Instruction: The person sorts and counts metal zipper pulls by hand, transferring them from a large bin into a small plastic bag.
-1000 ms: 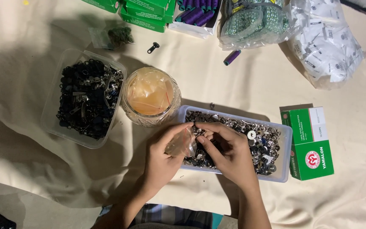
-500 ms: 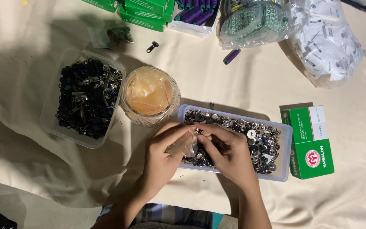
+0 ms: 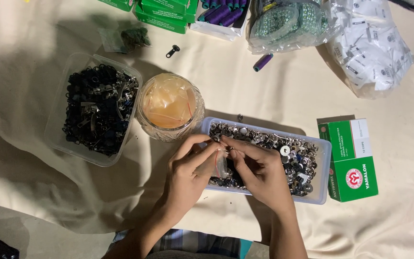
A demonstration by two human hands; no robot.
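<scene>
- Far left of the grip: clear plastic tub of dark zipper pulls [image 3: 97, 108].
- Up-left: round glass jar with orange plastic bags [image 3: 169, 106].
- Left hand [image 3: 190, 172] pinches a small clear plastic bag [image 3: 220, 165].
- Right hand [image 3: 259, 170], fingertips closed at the bag's mouth.
- Beneath: clear rectangular tray of metal snap buttons [image 3: 291, 158].
- Right: green-and-white cardboard box [image 3: 348, 160].

The left hand [image 3: 188, 172] has edged slightly nearer along the small clear bag [image 3: 220, 165]; the right hand [image 3: 259, 172] has closed in beside it.
</scene>
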